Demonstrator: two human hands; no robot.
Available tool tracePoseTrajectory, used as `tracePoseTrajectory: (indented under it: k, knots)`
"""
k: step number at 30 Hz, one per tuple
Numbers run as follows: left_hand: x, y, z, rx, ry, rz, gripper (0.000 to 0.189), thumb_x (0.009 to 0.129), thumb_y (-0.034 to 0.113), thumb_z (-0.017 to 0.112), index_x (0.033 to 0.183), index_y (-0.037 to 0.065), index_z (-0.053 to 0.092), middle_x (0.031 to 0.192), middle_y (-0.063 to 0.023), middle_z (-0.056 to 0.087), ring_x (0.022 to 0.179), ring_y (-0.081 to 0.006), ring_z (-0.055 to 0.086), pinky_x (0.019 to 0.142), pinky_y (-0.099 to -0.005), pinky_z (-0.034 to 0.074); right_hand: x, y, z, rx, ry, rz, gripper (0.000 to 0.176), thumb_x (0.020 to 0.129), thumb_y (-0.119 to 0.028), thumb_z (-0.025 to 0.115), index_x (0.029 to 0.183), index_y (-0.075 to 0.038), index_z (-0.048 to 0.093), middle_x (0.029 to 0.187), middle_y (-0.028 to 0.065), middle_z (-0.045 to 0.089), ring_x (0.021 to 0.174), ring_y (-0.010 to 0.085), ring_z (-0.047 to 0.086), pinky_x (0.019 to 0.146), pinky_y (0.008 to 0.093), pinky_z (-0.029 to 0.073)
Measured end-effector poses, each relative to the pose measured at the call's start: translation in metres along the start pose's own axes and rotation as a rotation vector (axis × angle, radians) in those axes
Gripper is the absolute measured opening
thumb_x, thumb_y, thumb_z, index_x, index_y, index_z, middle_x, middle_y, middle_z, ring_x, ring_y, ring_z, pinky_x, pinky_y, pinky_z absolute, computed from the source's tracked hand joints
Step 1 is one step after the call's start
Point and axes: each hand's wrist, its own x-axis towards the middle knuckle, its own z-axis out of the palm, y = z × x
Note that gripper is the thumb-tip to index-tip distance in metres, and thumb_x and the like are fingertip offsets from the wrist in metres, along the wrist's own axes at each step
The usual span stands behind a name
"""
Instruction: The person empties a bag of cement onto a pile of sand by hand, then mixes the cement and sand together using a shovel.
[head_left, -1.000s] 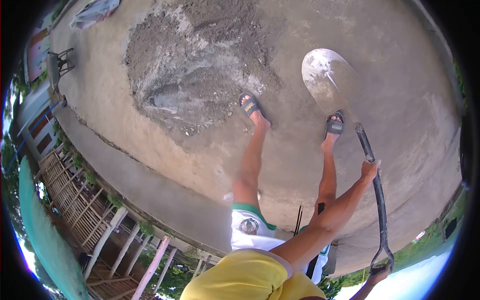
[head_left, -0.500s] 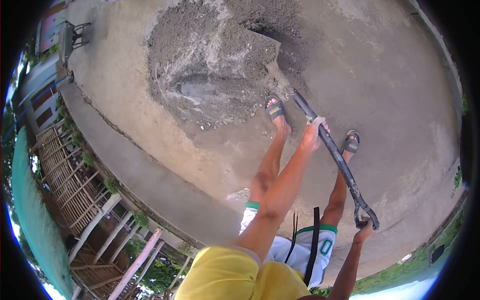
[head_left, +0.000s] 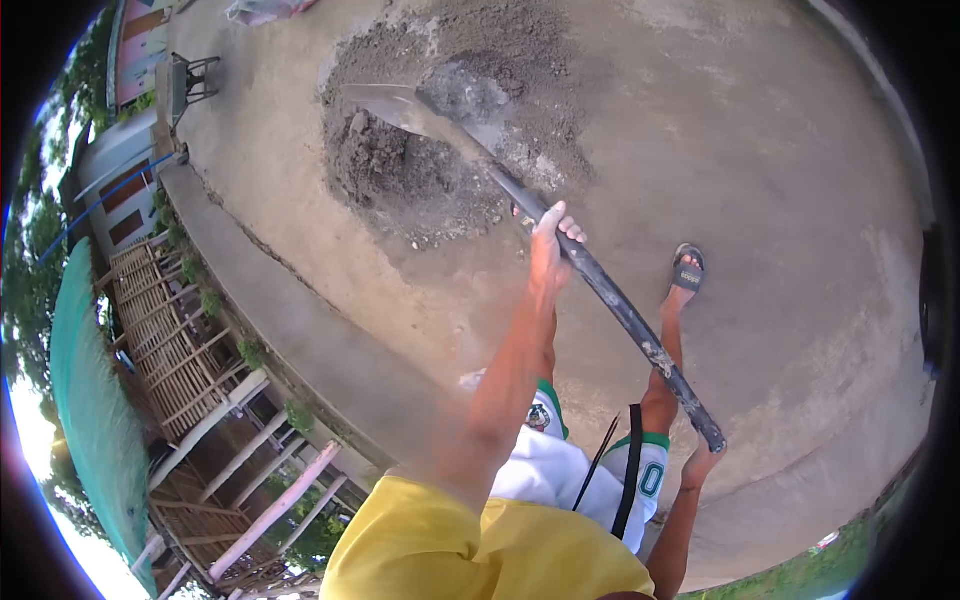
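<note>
A shovel (head_left: 620,305) with a dark, mortar-smeared shaft runs diagonally across the view. My left hand (head_left: 557,235) is closed round the shaft at its middle. My right hand (head_left: 705,462) is at the top end by the handle, its fingers partly hidden behind it. The shovel's metal blade (head_left: 395,105) is tipped on its edge above the left side of a grey heap of sand and cement mix (head_left: 540,95). Just below the blade lies a dark, lumpy clump (head_left: 375,155). A pale, powdery patch (head_left: 465,95) shows in the heap's middle.
My sandalled right foot (head_left: 688,270) stands on the concrete ground (head_left: 780,200); the shaft and my left hand mostly cover the other foot. A wheelbarrow (head_left: 190,80) stands far left. A bamboo fence (head_left: 165,335) lines the left side, and a pale sack (head_left: 265,10) lies at the top.
The shovel blade has swung left across the heap and turned over, and a dark clump now lies under it. My left hand has moved left and slightly up with the shaft.
</note>
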Motion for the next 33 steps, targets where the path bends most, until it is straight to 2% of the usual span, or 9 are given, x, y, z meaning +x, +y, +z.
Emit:
tracePoseTrajectory:
  k: [3, 6, 10, 12, 16, 20, 25, 28, 33]
  knots:
    - [-0.019, -0.163, 0.01, 0.177, 0.093, -0.302, 0.015, 0.087, 0.016, 0.062, 0.085, 0.011, 0.048, 0.066, 0.0018, 0.048, 0.052, -0.0094, 0.05, 0.047, -0.0262, 0.044, -0.023, 0.037, -0.127, 0.106, 0.283, 0.219, 0.013, 0.086, -0.016, 0.055, 0.084, -0.004, 0.061, 0.076, 0.0024, 0.059, 0.068, 0.0142, 0.056, 0.061, 0.0264, 0.043]
    - [-0.072, -0.284, 0.024, 0.424, 0.129, -0.339, 0.017, 0.081, 0.015, 0.065, 0.079, 0.007, 0.05, 0.063, -0.002, 0.051, 0.052, -0.015, 0.056, 0.049, -0.03, 0.047, -0.062, 0.034, -0.219, 0.145, 0.633, 0.373, 0.022, 0.088, -0.022, 0.057, 0.071, -0.009, 0.051, 0.063, 0.0001, 0.048, 0.054, 0.0127, 0.047, 0.05, 0.0259, 0.038]
    - [-0.096, -0.38, -0.009, 0.436, 0.181, -0.803, 0.016, 0.081, 0.015, 0.066, 0.086, 0.007, 0.053, 0.062, -0.0031, 0.051, 0.05, -0.0165, 0.056, 0.048, -0.0323, 0.048, -0.088, 0.005, -0.231, 0.052, 0.825, 0.401, 0.039, 0.09, -0.028, 0.059, 0.059, -0.014, 0.042, 0.05, -0.0018, 0.038, 0.039, 0.0113, 0.039, 0.039, 0.0256, 0.032]
    - [-0.065, -0.376, -0.049, 0.292, 0.221, -0.683, 0.017, 0.08, 0.014, 0.066, 0.088, 0.006, 0.053, 0.06, -0.0044, 0.051, 0.049, -0.0172, 0.056, 0.046, -0.0326, 0.048, -0.078, -0.001, -0.195, -0.007, 0.842, 0.429, 0.039, 0.089, -0.028, 0.06, 0.058, -0.013, 0.042, 0.05, -0.0014, 0.037, 0.04, 0.0113, 0.04, 0.039, 0.0257, 0.032]
    - [0.044, -0.252, -0.078, 0.415, 0.341, -0.461, 0.01, 0.078, 0.007, 0.058, 0.081, 0.003, 0.051, 0.059, -0.0055, 0.05, 0.04, -0.0169, 0.05, 0.036, -0.0329, 0.043, -0.036, 0.011, -0.057, 0.046, 0.735, 0.374, 0.037, 0.088, -0.026, 0.062, 0.059, -0.012, 0.044, 0.049, -0.0006, 0.04, 0.039, 0.0123, 0.041, 0.04, 0.027, 0.033]
    - [0.14, -0.098, -0.116, 0.191, 0.185, -0.303, 0.008, 0.082, 0.008, 0.057, 0.077, 0.005, 0.052, 0.062, -0.0049, 0.05, 0.051, -0.0173, 0.052, 0.046, -0.0326, 0.047, 0.014, -0.022, 0.1, -0.051, 0.549, 0.213, 0.038, 0.087, -0.022, 0.059, 0.053, -0.011, 0.044, 0.046, 0.0027, 0.043, 0.038, 0.0142, 0.043, 0.041, 0.0275, 0.032]
    - [0.057, 0.002, -0.049, 0.026, 0.159, -0.305, 0.01, 0.082, 0.008, 0.058, 0.077, 0.008, 0.049, 0.063, -0.0028, 0.047, 0.054, -0.0158, 0.05, 0.053, -0.0329, 0.047, -0.002, -0.074, 0.064, -0.156, 0.491, 0.091, 0.026, 0.083, -0.014, 0.054, 0.06, -0.006, 0.048, 0.053, 0.0053, 0.051, 0.038, 0.014, 0.043, 0.04, 0.0263, 0.033]
    - [0.018, 0.058, -0.037, -0.279, -0.031, -0.243, 0.013, 0.082, 0.008, 0.059, 0.077, 0.011, 0.047, 0.062, -0.0006, 0.043, 0.055, -0.0145, 0.046, 0.058, -0.0333, 0.046, 0.005, -0.096, 0.025, -0.381, 0.181, -0.024, 0.013, 0.084, -0.011, 0.053, 0.085, -0.001, 0.062, 0.086, 0.0132, 0.064, 0.073, 0.0217, 0.062, 0.067, 0.0327, 0.049]
    - [0.026, 0.166, -0.043, -0.489, -0.369, -0.084, 0.026, 0.088, 0.029, 0.052, 0.068, 0.018, 0.039, 0.053, 0.0073, 0.033, 0.052, -0.0103, 0.039, 0.061, -0.0296, 0.04, 0.017, -0.155, 0.116, -0.66, -0.152, -0.588, 0.029, 0.084, -0.011, 0.059, 0.111, 0.0, 0.058, 0.126, 0.017, 0.053, 0.11, 0.029, 0.054, 0.095, 0.0381, 0.042]
